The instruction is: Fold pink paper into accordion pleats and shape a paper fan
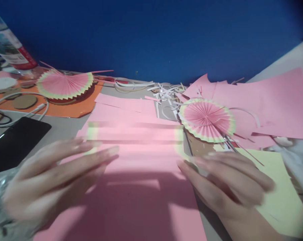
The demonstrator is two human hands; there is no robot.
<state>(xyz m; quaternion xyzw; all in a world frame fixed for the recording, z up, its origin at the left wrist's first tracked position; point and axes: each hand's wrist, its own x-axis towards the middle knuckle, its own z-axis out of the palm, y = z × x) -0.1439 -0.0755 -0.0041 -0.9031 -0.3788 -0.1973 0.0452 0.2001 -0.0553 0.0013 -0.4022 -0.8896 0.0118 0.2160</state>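
Between my two hands is a pink paper [136,134] with yellow-green bands at its left and right ends, creased across into pleats. My left hand [53,177] grips its left end, the fingers reaching over the paper and blurred by motion. At the right end, my right hand [232,177] pinches the edge between thumb and fingers. Beneath the pleated paper lies a larger pink sheet [131,204], partly in the shadow of my hands.
Pleated pink paper fans with yellow-green rims, one on the left [68,83] and one on the right [206,118], lie behind my hands. Around them are scissors [230,143], white paper scraps [169,93], a yellow sheet [279,187], a phone [20,140] and a bottle [12,43].
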